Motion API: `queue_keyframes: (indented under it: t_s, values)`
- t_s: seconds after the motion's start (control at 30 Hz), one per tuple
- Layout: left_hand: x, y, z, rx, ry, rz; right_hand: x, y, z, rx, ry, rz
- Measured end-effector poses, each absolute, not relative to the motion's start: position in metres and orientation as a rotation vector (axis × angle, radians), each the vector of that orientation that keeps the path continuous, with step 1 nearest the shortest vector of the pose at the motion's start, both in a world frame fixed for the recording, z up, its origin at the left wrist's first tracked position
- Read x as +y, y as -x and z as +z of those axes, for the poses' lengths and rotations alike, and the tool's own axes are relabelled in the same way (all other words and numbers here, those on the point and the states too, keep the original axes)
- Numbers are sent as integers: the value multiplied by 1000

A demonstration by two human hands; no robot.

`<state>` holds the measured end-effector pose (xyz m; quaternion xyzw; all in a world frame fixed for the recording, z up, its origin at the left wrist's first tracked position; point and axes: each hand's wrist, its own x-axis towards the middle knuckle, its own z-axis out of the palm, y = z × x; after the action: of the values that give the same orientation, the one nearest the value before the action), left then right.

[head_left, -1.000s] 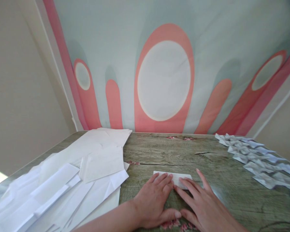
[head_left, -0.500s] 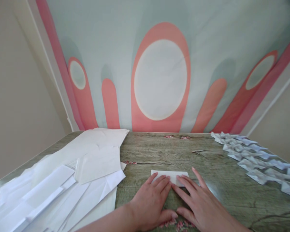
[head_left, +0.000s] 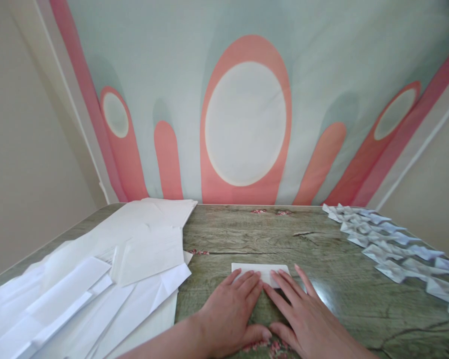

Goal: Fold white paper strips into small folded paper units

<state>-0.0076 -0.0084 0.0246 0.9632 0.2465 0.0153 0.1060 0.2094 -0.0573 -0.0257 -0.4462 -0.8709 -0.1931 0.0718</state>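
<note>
The grip is flat and spread: the left hand point(head_left: 230, 314) and right hand point(head_left: 307, 321) press a folded paper point(head_left: 260, 271) onto the counter point(head_left: 344, 294).

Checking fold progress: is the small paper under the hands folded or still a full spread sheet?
Folded: the small paper is a narrow strip lying flat, both hands' fingertips on it.

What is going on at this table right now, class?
A person presses both hands flat on a small folded white paper lying on a wood-patterned table. The left hand and the right hand lie side by side, fingertips on the paper's near edge and thumbs almost touching. A loose pile of white sheets lies to the left. Rows of small folded paper pieces lie to the right. Neither hand closes a grip on anything.
</note>
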Motion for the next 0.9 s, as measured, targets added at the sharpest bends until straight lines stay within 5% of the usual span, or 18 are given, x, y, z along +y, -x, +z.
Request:
queue_keyframes:
  t_s: [0.57, 0.9]
  values:
    - [-7, 8, 20, 742, -2912, 49, -68, -209, -12, -2288, 1846, -538]
    - [-6, 9, 19, 741, -2902, 80, -61, -207, -26, -2184, 1607, -522]
